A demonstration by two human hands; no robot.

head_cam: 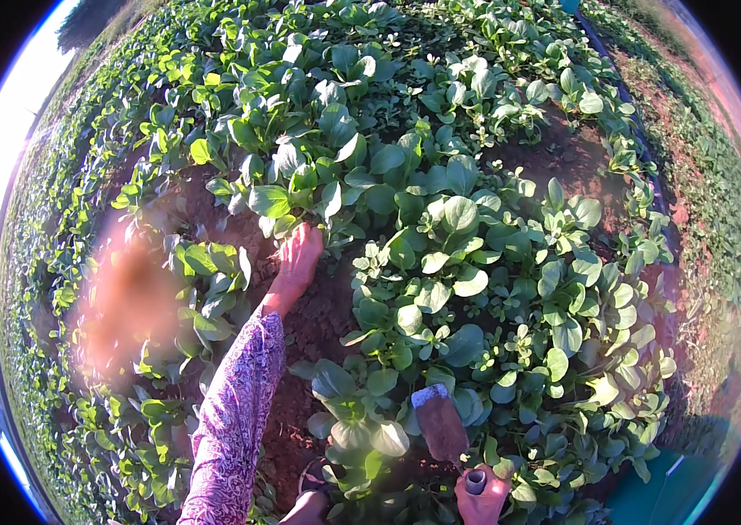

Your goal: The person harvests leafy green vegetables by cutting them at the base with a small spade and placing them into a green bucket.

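My left hand (pixel 298 252), below a purple-and-white patterned sleeve (pixel 239 400), reaches down to the base of a broad-leaved green plant (pixel 272 200). Its fingers are curled in, but the tips are hidden by leaves and soil, so what they hold does not show. At the bottom, my right hand (pixel 483 499) is closed around a small hand tool with a flat blade (pixel 439 423) and a round, hollow handle end. Pale metal shows along the blade's tip, and the rest is brown. The blade points away from me, over the leaves.
Dense leafy greens (pixel 462 216) surround both hands, with smaller weeds among them. Bare reddish soil (pixel 321 312) lies beside my left forearm. A dark line (pixel 649 154) edges the bed at right. A teal object (pixel 662 489) sits bottom right. A blurred smear (pixel 134 289) hides plants at left.
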